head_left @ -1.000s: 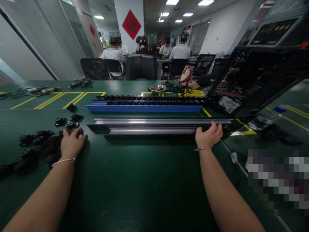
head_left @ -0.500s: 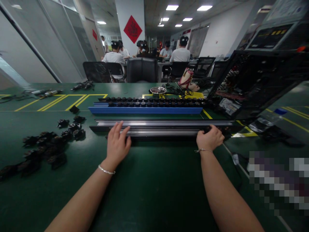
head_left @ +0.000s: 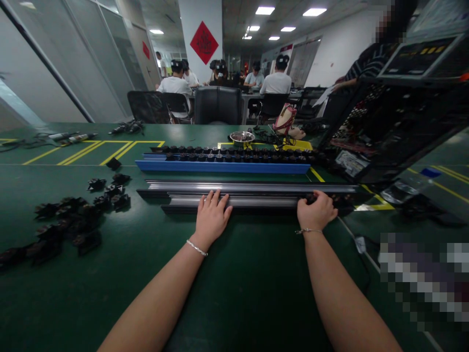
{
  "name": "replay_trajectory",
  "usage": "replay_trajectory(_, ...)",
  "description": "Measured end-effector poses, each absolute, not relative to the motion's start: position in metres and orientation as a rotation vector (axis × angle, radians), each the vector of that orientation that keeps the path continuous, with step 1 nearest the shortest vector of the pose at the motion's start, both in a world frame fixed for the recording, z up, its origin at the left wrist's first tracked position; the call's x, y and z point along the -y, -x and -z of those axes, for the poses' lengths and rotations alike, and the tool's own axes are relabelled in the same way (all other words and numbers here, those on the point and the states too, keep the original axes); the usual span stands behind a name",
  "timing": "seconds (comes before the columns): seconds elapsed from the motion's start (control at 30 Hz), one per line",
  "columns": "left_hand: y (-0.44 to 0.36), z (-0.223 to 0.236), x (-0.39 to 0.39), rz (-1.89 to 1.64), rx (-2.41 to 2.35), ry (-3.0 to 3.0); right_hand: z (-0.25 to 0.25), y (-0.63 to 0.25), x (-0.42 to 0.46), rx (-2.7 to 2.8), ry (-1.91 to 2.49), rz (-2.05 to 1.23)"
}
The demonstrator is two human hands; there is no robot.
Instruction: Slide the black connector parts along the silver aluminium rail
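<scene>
Two long black rails with silver-grey channels lie side by side across the table: a far rail [head_left: 252, 187] and a near rail [head_left: 256, 201]. My left hand [head_left: 213, 215] rests on the near rail around its middle, fingers stretched out over the channel. Towards the right end of that rail, my right hand [head_left: 317, 210] is closed, its curled fingers on a small black part that is mostly hidden. More dark parts [head_left: 342, 200] sit in the rail just beyond this hand. A pile of black star-shaped parts [head_left: 78, 215] lies to the left.
Behind the rails is a blue rail [head_left: 223, 167] lined with black parts. A metal bowl [head_left: 242, 137] and a yellow tray [head_left: 296, 145] stand farther back. An open computer case [head_left: 395, 112] rises at the right, with a person's striped sleeve [head_left: 370, 61] behind it.
My left hand has slid right along the near rail, uncovering its left end. My right hand stays almost where it was. A person has appeared behind the computer case.
</scene>
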State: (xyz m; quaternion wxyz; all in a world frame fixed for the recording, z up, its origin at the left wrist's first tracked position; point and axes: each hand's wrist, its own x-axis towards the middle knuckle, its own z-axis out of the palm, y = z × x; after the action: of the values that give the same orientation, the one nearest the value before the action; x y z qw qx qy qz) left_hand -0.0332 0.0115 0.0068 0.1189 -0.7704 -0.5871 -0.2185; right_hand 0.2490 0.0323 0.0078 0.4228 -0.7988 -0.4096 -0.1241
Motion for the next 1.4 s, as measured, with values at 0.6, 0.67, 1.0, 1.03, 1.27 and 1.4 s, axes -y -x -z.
replay_trajectory(0.6,0.02,-0.003,-0.001,0.6,1.73,2.215,-0.006,-0.241,-0.032,1.185,1.946,0.309)
replay_trajectory(0.67,0.017,-0.003,0.001,0.594,1.721,2.229,-0.006,-0.238,-0.032,1.214,1.946,0.31)
replay_trajectory(1.0,0.013,-0.002,0.001,0.66,1.749,2.214,-0.005,-0.22,-0.031,1.388,1.883,0.299)
replay_trajectory(1.03,0.013,-0.002,0.001,0.66,1.747,2.211,-0.005,-0.218,-0.031,1.409,1.869,0.29)
replay_trajectory(1.27,0.015,-0.004,0.002,0.676,1.717,2.194,-0.006,-0.207,-0.03,1.476,1.815,0.242)
replay_trajectory(1.4,0.014,-0.005,0.001,0.673,1.711,2.195,-0.008,-0.207,-0.028,1.467,1.888,0.256)
